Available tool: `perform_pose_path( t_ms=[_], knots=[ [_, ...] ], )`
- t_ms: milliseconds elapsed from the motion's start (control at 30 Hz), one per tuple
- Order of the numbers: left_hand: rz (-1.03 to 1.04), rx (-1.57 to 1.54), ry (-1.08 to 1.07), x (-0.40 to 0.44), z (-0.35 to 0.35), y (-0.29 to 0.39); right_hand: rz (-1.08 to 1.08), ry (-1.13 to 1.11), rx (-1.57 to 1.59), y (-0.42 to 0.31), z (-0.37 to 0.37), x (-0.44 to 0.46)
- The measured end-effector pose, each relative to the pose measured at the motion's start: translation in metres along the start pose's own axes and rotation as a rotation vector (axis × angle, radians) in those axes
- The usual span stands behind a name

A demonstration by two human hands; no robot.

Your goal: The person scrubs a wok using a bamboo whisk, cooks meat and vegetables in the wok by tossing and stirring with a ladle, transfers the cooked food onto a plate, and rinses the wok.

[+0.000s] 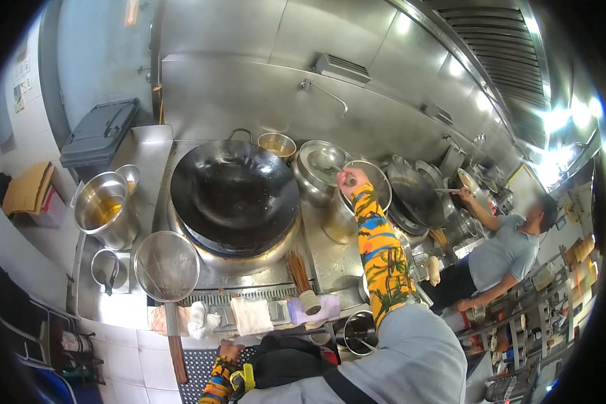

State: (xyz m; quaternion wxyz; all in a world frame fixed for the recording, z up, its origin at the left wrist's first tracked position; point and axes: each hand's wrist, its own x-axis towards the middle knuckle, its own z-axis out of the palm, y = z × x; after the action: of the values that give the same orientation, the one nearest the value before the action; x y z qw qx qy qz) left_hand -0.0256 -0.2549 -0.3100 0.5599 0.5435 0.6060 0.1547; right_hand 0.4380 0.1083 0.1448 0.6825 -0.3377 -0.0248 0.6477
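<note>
The right hand is wrapped round a ladle over a steel pot. The left hand hangs low, its opening and hold unclear

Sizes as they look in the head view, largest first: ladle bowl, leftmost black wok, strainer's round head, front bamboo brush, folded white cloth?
1. Leftmost black wok
2. Strainer's round head
3. Front bamboo brush and folded white cloth: too alike to rank
4. Ladle bowl

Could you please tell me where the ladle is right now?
In the head view, the ladle is right of the black wok, held in the right hand, its scoop at the mouth of a metal pot.
</note>
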Motion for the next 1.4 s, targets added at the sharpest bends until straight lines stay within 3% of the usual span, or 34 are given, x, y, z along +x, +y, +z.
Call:
perform_pose_path(
  t_ms=[33, 100, 133, 200, 267, 333, 400, 533, 600, 667, 767, 833, 967, 1067, 1133, 1200, 1300, 1400],
  knots=[
    [-0.184, -0.282, 0.187, 0.007, 0.015, 0.006, 0.019, -0.001, 0.048, -0.001, 0.004, -0.013],
    [0.013, 0.136, 0.227, 0.009, 0.005, 0.022, 0.165, -0.101, 0.152, -0.005, 0.008, -0.043],
    [0.403, 0.818, 0.046, 0.008, -0.005, 0.026, 0.238, -0.147, 0.205, -0.005, 0.008, -0.058],
    [0.239, 0.373, -0.059, 0.011, 0.008, 0.028, 0.264, -0.209, 0.217, 0.006, 0.016, -0.1],
    [0.933, 0.386, -0.006, 0.029, 0.018, 0.022, 0.161, -0.195, 0.094, 0.013, 0.015, -0.134],
    [-0.045, 0.323, -0.384, 0.033, 0.025, 0.036, 0.266, -0.207, 0.077, 0.03, 0.023, -0.181],
    [-0.126, 0.4, -0.316, 0.021, 0.022, 0.024, 0.337, -0.197, 0.013, 0.038, 0.021, -0.211],
    [-0.112, 0.135, -0.07, -0.039, -0.024, 0.063, 0.191, -0.151, -0.296, 0.058, 0.021, -0.26],
    [0.038, 0.042, -0.151, -0.025, -0.014, 0.035, 0.138, -0.19, -0.488, 0.07, 0.025, -0.281],
    [0.029, -0.049, -0.311, -0.056, -0.058, 0.093, 0.055, -0.157, -0.715, 0.075, 0.02, -0.292],
    [0.189, -0.041, -0.038, -0.036, -0.04, 0.043, 0.059, -0.112, -0.965, 0.089, 0.042, -0.297],
    [0.26, -0.138, -0.131, -0.042, -0.041, 0.033, 0.063, -0.104, -1.125, 0.106, 0.063, -0.299],
    [0.243, -0.306, -0.212, -0.056, -0.05, 0.028, -0.339, -0.178, -1.757, 0.149, 0.056, -0.268],
    [0.105, -0.248, -0.219, -0.056, -0.056, 0.014, -0.394, -0.34, -1.477, 0.233, 0.108, -0.28],
    [0.004, -0.085, -0.212, -0.081, -0.094, 0.054, -0.205, -0.485, -1.18, 0.291, 0.137, -0.28],
    [0.062, -0.046, -0.086, -0.079, -0.095, 0.045, -0.12, -0.623, -0.986, 0.36, 0.15, -0.254],
    [0.033, 0.022, 0.049, -0.073, -0.094, 0.052, -0.009, -0.654, -0.95, 0.465, 0.18, -0.242],
    [0.168, 0.17, 0.061, -0.082, -0.104, 0.064, -0.05, -0.623, -0.981, 0.549, 0.192, -0.227]
  ],
)
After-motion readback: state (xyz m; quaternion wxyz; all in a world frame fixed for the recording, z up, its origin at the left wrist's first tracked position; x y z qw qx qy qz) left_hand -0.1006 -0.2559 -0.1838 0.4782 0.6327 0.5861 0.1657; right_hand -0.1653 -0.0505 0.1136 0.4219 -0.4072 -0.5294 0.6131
